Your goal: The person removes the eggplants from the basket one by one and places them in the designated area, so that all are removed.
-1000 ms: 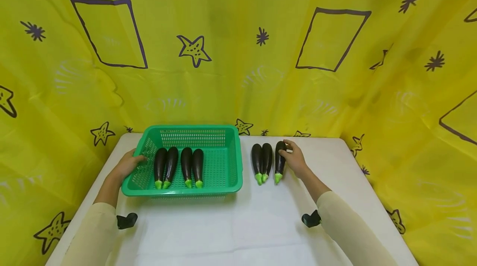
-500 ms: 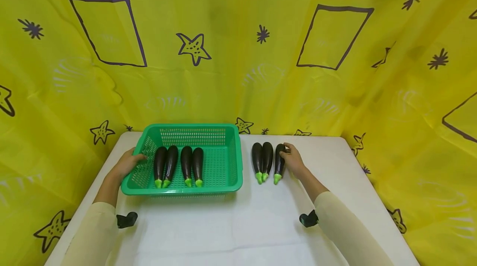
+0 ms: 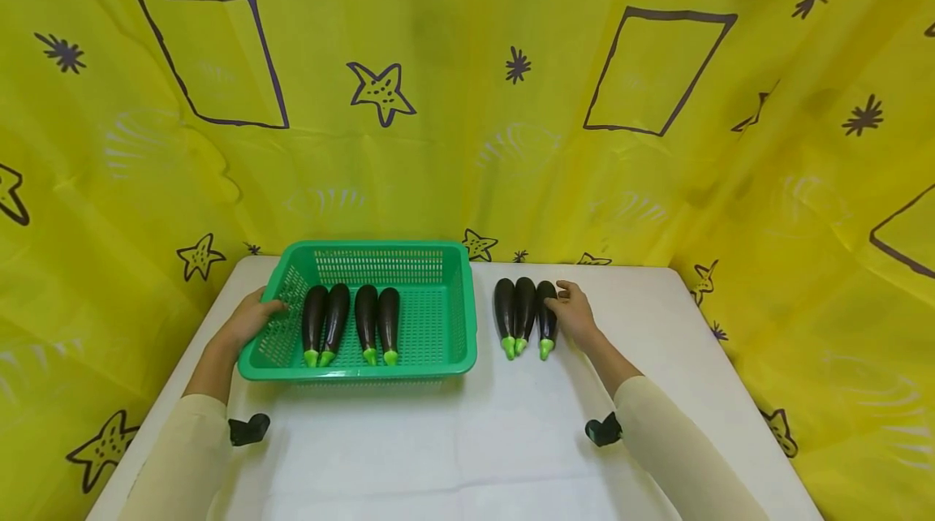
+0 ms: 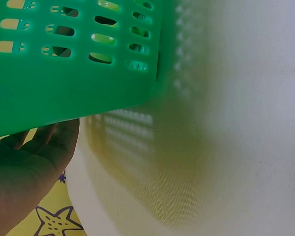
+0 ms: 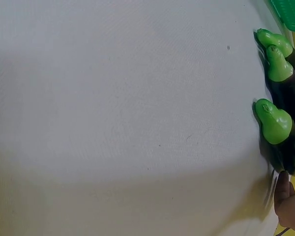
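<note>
In the head view, a green plastic basket (image 3: pixel 431 334) holds several dark eggplants (image 3: pixel 336 318) with bright green stems. My left hand (image 3: pixel 251 320) grips its left rim, thumb over the edge; the left wrist view shows the fingers against the basket's outer wall (image 4: pixel 78 93). To the right of the basket, three more eggplants lie side by side on the table, two touching (image 3: pixel 514 314) and a third (image 3: pixel 546 322) close beside them. My right hand (image 3: pixel 575 314) is at the third one's right side, thumb against it, fingers loosely spread.
A white-covered table (image 3: pixel 438 456) carries everything. Yellow curtain (image 3: pixel 438 172) with drawn stars and squares stands behind and along both sides. Dark wrist-camera pieces (image 3: pixel 248 430) stick out below each forearm.
The third eggplant has shifted slightly left, nearer the other two. My right hand's fingers have come away from its top end. The left hand and basket stay as they were.
</note>
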Available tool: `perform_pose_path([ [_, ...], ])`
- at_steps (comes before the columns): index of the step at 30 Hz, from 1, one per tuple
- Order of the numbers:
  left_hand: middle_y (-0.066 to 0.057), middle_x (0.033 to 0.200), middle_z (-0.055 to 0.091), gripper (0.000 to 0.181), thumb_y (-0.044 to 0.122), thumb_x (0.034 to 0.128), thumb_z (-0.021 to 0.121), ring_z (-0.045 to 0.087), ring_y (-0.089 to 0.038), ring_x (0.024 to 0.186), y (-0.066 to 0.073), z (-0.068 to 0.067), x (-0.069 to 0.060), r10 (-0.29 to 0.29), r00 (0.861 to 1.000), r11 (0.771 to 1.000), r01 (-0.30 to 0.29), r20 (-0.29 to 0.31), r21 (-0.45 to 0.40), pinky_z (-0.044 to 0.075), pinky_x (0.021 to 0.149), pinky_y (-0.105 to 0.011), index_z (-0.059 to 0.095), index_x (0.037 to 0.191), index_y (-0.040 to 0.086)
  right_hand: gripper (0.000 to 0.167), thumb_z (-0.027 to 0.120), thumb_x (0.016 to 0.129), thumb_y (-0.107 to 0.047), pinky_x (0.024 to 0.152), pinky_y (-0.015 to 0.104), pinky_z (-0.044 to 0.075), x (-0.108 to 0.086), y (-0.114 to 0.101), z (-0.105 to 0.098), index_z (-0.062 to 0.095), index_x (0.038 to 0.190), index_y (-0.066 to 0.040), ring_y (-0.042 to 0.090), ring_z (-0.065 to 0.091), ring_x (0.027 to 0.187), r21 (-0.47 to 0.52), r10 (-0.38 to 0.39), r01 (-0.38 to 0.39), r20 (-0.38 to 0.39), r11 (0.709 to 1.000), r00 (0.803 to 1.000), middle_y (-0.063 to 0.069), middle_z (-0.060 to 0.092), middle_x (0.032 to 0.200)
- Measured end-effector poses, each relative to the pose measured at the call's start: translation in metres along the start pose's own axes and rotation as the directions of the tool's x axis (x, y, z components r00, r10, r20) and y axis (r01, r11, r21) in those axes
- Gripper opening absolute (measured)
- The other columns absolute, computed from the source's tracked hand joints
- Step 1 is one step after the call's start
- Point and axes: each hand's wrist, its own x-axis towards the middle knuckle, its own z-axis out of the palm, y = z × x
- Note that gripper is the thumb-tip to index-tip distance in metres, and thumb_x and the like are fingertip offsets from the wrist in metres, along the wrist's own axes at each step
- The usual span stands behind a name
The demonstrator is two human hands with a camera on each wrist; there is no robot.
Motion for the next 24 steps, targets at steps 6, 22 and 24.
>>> perform_pose_path([
  [6, -0.045, 0.145, 0.037, 0.062, 0.013, 0.1064, 0.038, 0.052, -0.052, 0.121, -0.0032, -0.0019, 0.0033, -0.006, 1.0, 1.0, 0.006, 0.004, 0.001, 0.055, 0.089, -0.049, 0.016, 0.154, -0.02, 0.055, 0.056, 0.101, -0.004, 0.11, 0.054, 0.041, 0.0016, 0.0005, 0.001, 0.04, 0.15, 0.013, 0.049, 0.046, 0.133, -0.044, 0.0, -0.002, -0.03, 0.999, 1.0, 0.037, 0.048, 0.141],
  [22, -0.044, 0.145, 0.037, 0.064, 0.015, 0.1065, 0.039, 0.053, -0.05, 0.12, -0.0003, -0.0006, 0.0002, 0.003, 1.0, 1.0, -0.003, 0.005, 0.002, 0.055, 0.088, -0.048, 0.015, 0.156, -0.019, 0.053, 0.055, 0.105, -0.009, 0.106, 0.053, 0.045, 0.0034, 0.0009, -0.0006, 0.04, 0.151, 0.012, 0.049, 0.051, 0.129, -0.046, 0.003, -0.004, -0.028, 0.999, 1.0, 0.036, 0.05, 0.139],
  [24, -0.044, 0.146, 0.037, 0.065, 0.015, 0.1064, 0.039, 0.053, -0.051, 0.12, 0.0001, -0.0004, -0.0002, 0.002, 1.0, 1.0, -0.002, 0.006, -0.001, 0.056, 0.088, -0.048, 0.015, 0.156, -0.019, 0.053, 0.056, 0.104, -0.01, 0.106, 0.051, 0.046, 0.0042, 0.0008, -0.0012, 0.041, 0.15, 0.012, 0.048, 0.052, 0.128, -0.037, 0.004, -0.005, -0.041, 0.999, 0.999, 0.036, 0.05, 0.14],
])
